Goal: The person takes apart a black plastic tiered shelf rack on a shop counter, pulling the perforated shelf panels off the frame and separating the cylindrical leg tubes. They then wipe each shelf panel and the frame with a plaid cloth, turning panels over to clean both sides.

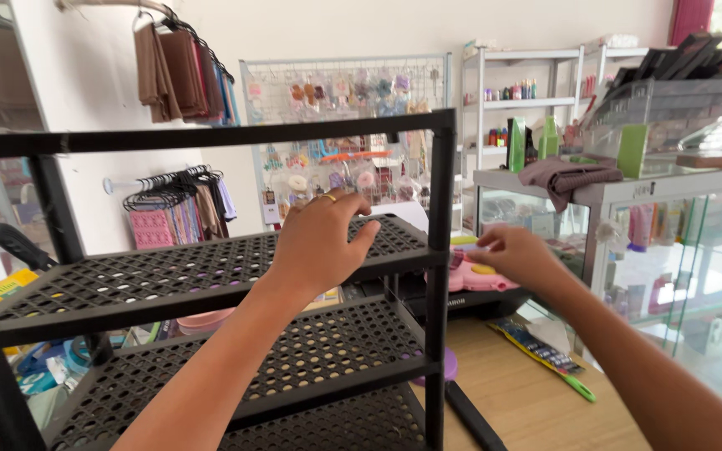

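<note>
The left hand (321, 244) hovers with fingers spread and loose over the upper perforated shelf of a black plastic rack (211, 276), gripping nothing (a gold ring shows on one finger). The right hand (518, 255) reaches past the rack's front post, fingertips resting on a pink toy-like object (476, 277) that sits on a dark box on the wooden table (536, 401). A glass display case (678, 250) stands just beyond, a folded brown cloth (566, 175) on top.
</note>
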